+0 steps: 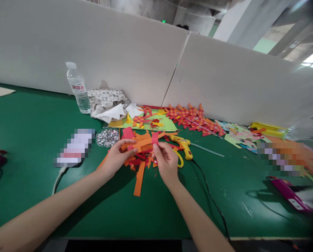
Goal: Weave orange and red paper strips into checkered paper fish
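Between my hands is an orange paper strip (144,142) with a red paper strip (155,137) across its right part. My left hand (119,155) pinches the orange strip at its left side. With thumb and fingers, my right hand (166,158) grips the red strip from below. Under them lies a loose heap of red and orange paper pieces, and one orange strip (139,180) sticks out toward me. Just right of my right hand rests a yellow glue gun (183,145) with a clear glue stick in its back. A yellow scissors handle (181,159) shows partly beside that hand.
A tub of googly eyes (108,137) and a phone on a cable (75,148) are to the left. Behind stand a water bottle (79,89) and a patterned cloth bag (106,99). Woven paper fish (190,117) are piled by the partition. A purple power strip (290,196) lies right.
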`<action>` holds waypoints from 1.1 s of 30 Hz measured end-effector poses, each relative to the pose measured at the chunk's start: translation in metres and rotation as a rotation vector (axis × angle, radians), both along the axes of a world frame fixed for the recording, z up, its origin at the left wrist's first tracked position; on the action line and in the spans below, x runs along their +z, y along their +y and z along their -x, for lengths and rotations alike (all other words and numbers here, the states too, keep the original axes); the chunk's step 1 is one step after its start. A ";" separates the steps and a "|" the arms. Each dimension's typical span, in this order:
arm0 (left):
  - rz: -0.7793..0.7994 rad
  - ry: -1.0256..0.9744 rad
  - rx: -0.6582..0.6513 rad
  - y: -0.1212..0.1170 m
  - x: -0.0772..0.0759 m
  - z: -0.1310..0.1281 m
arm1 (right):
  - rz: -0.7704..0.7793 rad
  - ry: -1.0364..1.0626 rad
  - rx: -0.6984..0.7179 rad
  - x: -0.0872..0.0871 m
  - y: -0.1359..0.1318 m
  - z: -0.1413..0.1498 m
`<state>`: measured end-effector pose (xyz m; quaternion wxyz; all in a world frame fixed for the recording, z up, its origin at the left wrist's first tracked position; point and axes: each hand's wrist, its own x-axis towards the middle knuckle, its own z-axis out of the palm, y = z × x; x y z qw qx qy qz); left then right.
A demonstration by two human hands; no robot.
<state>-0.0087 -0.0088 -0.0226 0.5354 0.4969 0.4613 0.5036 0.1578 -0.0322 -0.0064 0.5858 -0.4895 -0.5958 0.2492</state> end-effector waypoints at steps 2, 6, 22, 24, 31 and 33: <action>-0.030 -0.002 0.009 -0.001 0.003 -0.001 | 0.046 -0.050 0.054 -0.001 -0.001 0.001; -0.068 -0.098 0.036 -0.004 0.008 -0.002 | 0.125 -0.072 0.128 -0.003 -0.001 0.002; -0.078 -0.207 0.008 -0.013 0.015 -0.005 | 0.405 0.161 0.283 0.005 0.000 0.005; -0.075 -0.197 0.003 -0.015 0.016 -0.006 | 0.393 0.184 0.268 0.003 0.001 0.005; -0.081 -0.211 -0.006 -0.017 0.016 -0.008 | 0.406 0.297 0.189 0.000 0.005 0.007; -0.084 -0.198 0.003 -0.017 0.016 -0.008 | 0.400 0.313 0.176 0.000 0.004 0.009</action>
